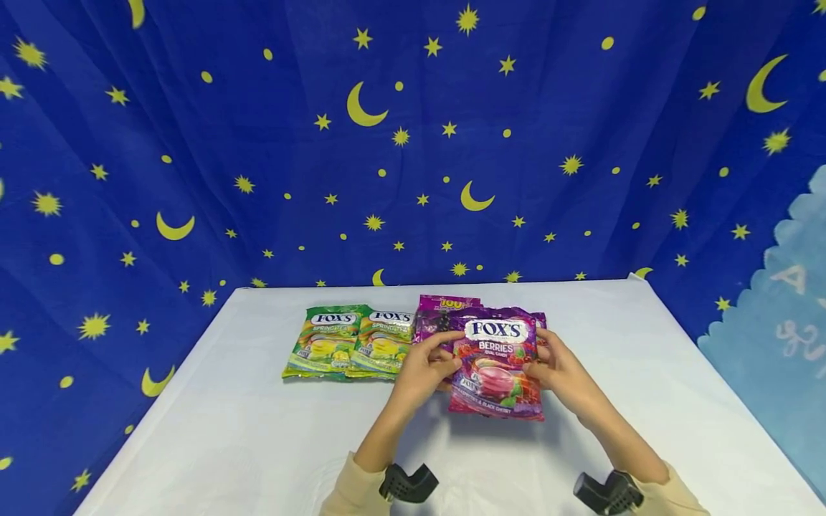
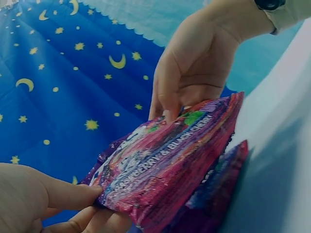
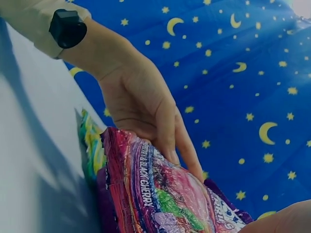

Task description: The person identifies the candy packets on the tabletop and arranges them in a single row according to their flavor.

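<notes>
A purple and red candy bag [image 1: 495,380] marked FOX'S Berries is held up between both hands, its front toward the head camera. My left hand [image 1: 421,369] pinches its left edge, thumb in front and fingers partly behind. On the right edge, my right hand [image 1: 568,373] grips it in the same way. The left wrist view shows the bag [image 2: 160,170] tilted, with another purple bag [image 2: 223,179] beneath it. Behind the held bag in the head view are a magenta bag [image 1: 445,304] marked 100 and a purple bag [image 1: 529,315], both mostly hidden.
Two green FOX'S candy bags, one on the left [image 1: 323,347] and one on the right [image 1: 381,351], lie overlapping left of the hands. They are on a white-covered table [image 1: 258,430]. A blue curtain [image 1: 290,143] with moons and stars hangs behind the table's far edge.
</notes>
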Available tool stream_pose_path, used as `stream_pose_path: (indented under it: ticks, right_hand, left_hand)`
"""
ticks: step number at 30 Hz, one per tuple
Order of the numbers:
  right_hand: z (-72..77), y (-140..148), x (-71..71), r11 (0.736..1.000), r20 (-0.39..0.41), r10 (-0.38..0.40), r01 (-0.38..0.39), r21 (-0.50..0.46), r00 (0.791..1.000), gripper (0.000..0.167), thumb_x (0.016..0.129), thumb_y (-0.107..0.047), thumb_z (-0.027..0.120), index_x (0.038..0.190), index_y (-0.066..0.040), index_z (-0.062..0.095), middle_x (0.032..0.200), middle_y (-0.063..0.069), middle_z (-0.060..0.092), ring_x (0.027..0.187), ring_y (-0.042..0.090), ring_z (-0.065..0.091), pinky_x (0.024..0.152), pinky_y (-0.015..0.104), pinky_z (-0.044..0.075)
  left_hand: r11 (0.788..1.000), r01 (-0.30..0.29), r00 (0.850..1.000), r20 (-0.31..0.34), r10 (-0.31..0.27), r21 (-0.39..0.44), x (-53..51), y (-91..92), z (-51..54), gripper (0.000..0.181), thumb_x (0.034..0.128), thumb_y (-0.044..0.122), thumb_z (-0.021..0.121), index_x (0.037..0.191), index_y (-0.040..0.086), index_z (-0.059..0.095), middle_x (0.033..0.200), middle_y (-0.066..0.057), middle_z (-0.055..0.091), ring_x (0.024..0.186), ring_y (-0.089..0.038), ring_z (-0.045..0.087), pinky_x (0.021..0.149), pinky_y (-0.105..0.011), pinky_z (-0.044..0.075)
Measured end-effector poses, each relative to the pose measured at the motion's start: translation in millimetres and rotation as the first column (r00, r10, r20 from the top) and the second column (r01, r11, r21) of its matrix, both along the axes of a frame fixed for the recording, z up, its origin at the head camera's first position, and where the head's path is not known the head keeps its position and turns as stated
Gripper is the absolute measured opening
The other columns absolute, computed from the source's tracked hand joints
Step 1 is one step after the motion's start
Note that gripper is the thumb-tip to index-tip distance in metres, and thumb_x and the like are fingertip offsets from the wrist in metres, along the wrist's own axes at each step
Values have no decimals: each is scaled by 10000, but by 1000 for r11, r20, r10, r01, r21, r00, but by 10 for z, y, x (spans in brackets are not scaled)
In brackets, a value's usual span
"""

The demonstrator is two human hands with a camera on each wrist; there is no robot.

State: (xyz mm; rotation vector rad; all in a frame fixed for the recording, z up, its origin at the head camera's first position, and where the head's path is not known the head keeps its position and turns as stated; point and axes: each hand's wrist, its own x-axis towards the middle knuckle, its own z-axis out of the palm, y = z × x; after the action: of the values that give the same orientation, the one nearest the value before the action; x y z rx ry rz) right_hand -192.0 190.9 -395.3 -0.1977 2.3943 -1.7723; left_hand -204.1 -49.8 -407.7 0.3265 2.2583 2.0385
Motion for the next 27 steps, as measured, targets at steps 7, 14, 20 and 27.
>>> stream_pose_path:
  ticks: [7, 14, 20, 27]
  right_hand:
    - [-96, 215, -37, 997, 41, -35, 33, 63, 999, 638, 961, -68, 536, 1452, 72, 153, 1400, 375, 367, 1148, 407, 554, 859, 382, 545]
    - [-152, 626, -128, 995, 129, 5, -17, 96, 992, 827, 945, -237, 621, 1510, -24, 56, 1438, 368, 307, 1161, 399, 531, 857, 421, 523]
    - [-221, 942, -226, 994, 215, 69, -86, 72, 974, 958, 911, -201, 649, 1537, -97, -69, 1457, 384, 233, 1163, 392, 527, 883, 490, 510]
    - [-210, 1105, -379, 996, 225, 74, -85, 41, 972, 978, 860, -56, 623, 1530, -71, -90, 1462, 388, 229, 1145, 361, 541, 914, 518, 492]
  left_hand:
    - [999, -33, 998, -47, 31, -37, -74, 272, -131, 341, 864, -8, 680, 1177, 127, 688, 753, -36, 644, 572, -132, 601, 542, -412, 582]
    - [995, -46, 995, -91, 37, -91, -167, 673, -161, 251, 879, -4, 667, 1110, 80, 714, 711, 12, 630, 507, -113, 585, 527, -388, 578]
    - [986, -26, 995, -104, 8, -166, -262, 937, -157, 309, 874, -33, 638, 1166, 51, 691, 740, 29, 613, 507, -65, 563, 470, -262, 541]
    - [965, -31, 983, -180, -17, -260, -408, 1085, -208, 468, 823, -129, 554, 1222, 83, 673, 829, -13, 676, 500, -27, 495, 449, -165, 449]
